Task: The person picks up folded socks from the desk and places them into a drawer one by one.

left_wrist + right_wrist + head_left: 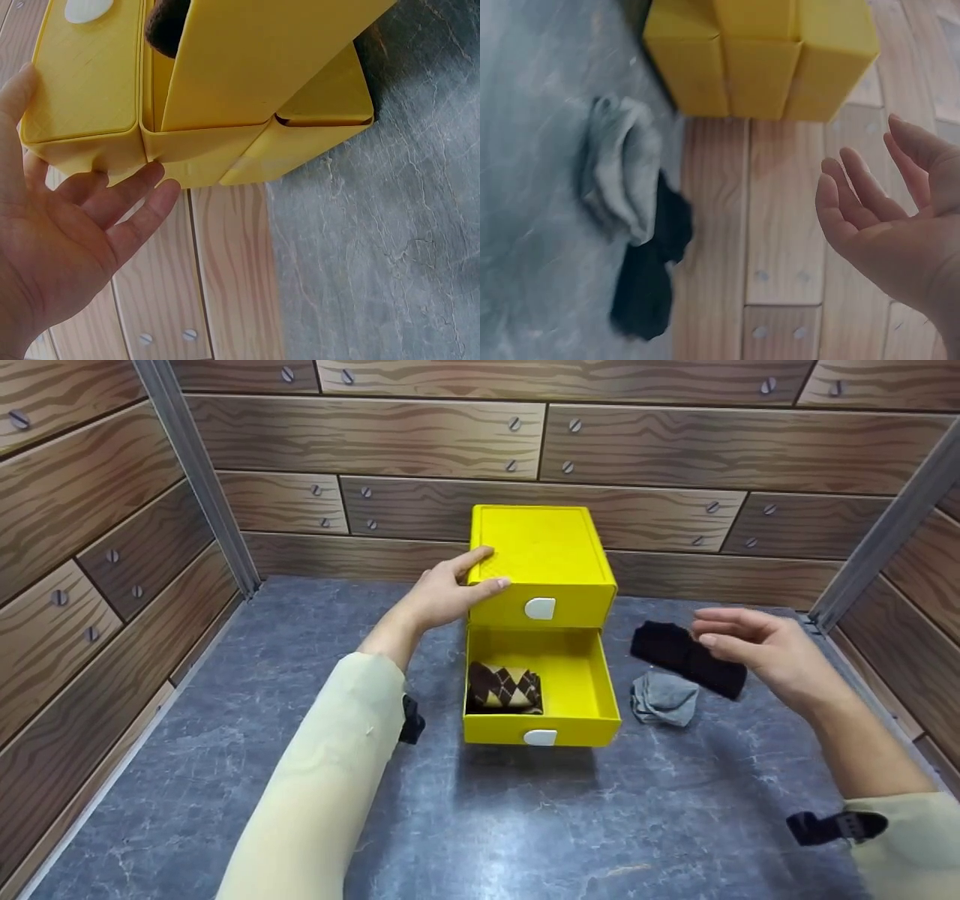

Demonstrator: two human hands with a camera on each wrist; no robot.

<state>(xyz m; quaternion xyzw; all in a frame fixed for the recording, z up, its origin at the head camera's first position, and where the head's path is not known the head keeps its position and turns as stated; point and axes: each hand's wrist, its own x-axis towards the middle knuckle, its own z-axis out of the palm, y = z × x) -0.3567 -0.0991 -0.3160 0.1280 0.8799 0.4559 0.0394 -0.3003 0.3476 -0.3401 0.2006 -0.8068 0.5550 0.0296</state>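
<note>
Head view shows a small yellow plastic two-drawer box [541, 556] standing on the grey marbled table [525, 825], near its back edge, and everything else sits around it. Its lower drawer [577, 690] is pulled out toward the person, with a brown-and-tan argyle folded sock pair [504, 688] tucked in its left half; the right half shows bare yellow floor. The left hand [448, 591] rests on the box's top left corner, fingers straight, thumb against the upper drawer's front, pressing rather than gripping. The left wrist view confirms flat fingers [124, 196] at the box's edge. To the right of the box lie a bunched grey sock [663, 699] just beside the open drawer, and a black knitted sock bundle [686, 658] behind it, the two touching. The right hand [757, 645] hovers above the black bundle, fingers relaxed and loosely curved, holding nothing.

I'd judge both socks soft, light and floppy, easy to pinch anywhere across the middle of the bunch. The box looks light and likely to slide, so steadying it from the top seems sensible.
</note>
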